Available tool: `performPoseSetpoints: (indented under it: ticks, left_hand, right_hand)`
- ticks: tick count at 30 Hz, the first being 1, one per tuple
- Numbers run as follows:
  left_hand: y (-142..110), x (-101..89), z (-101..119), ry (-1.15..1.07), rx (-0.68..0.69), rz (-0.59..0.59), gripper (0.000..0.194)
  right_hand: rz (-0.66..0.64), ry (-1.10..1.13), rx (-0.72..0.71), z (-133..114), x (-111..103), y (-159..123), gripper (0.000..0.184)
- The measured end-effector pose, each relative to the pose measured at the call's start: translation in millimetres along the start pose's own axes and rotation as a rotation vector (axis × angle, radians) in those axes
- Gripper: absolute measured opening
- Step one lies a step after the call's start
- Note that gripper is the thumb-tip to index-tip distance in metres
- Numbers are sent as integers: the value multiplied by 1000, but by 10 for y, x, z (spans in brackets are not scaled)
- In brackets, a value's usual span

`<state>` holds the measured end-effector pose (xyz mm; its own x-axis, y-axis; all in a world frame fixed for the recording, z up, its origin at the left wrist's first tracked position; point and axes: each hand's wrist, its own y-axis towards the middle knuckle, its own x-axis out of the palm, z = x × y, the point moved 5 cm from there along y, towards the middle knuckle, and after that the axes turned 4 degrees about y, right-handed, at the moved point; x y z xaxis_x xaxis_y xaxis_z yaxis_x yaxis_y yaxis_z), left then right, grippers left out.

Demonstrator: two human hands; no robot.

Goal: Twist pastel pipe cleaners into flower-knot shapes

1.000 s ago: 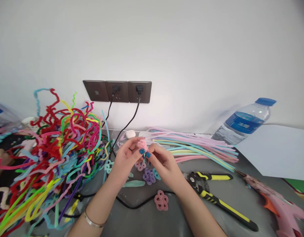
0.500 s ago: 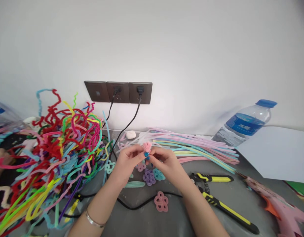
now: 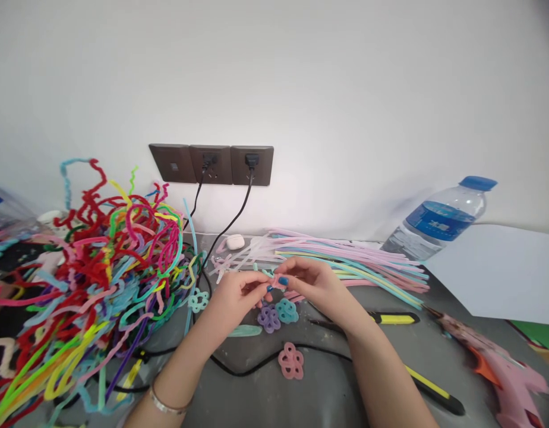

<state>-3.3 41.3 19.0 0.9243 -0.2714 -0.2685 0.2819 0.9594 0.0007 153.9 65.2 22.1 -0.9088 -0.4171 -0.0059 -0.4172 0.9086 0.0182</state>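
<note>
Pinches a pink pipe-cleaner piece (image 3: 277, 281) over the middle of the desk (image 3: 319, 398). Left hand (image 3: 236, 297) closed in a little pinch on one side, right hand (image 3: 323, 291) closed in a pinch on the other. Probably held by the fingertips because of its tiny size, and out in front for a good look. Too covered by fingers to tell its whole shape.

Just nearer the front edge, a purple flower (image 3: 269, 318) right beside a blue flower (image 3: 287, 311), maybe put close together to make counting easy. Closer still to the front edge, a pink flower (image 3: 291, 361) by the black cord (image 3: 241, 375). To the left, a mint flower (image 3: 198, 301) next to the big messy pile of pipe cleaners (image 3: 123, 261).

Along the back edge, long straight pipe cleaners (image 3: 355, 258) in a flat bunch, likely to stop bends and tangles. Under the right arm, partly hidden, yellow and black pliers (image 3: 394, 318) with handles spread. Toward the right edge, a pink glue gun (image 3: 506, 368) on its side, perhaps there for easy reach. By the wall, a water bottle (image 3: 441, 220), maybe far back to be safe from bumps.
</note>
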Motion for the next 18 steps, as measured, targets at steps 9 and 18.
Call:
performPoseSetpoints:
  ticks: [9, 18]
  left_hand:
    - [-7, 47, 84, 431, 186, -11, 20]
    - [-26, 116, 53, 679, 146, -14, 18]
  right_hand:
    - [-138, -47, 188, 102, -27, -71, 20]
    - [-10, -331, 114, 131, -30, -44, 9]
